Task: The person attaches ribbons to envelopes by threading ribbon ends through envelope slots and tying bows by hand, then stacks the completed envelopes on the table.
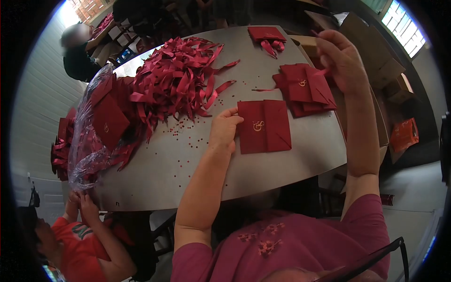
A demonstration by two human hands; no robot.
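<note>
My left hand (225, 129) grips the left edge of a flat red paper bag (253, 134) with a gold logo, which lies on the table in front of me. Raised at the upper right, my right hand (340, 58) has its fingers pinched on a thin red ribbon (321, 72). Below and left of that hand sits a stack of red bags (305, 91). Another red bag (267, 33) with ribbon loops lies at the far edge. A large heap of red ribbons (176, 75) is to the left of my left hand.
On the metal table (155, 178), small red dots are scattered. Red bags in clear plastic (89, 155) stand at the left. One person (84, 239) sits at the lower left, another (77, 51) farther back. Cardboard boxes (371, 56) stand at the right.
</note>
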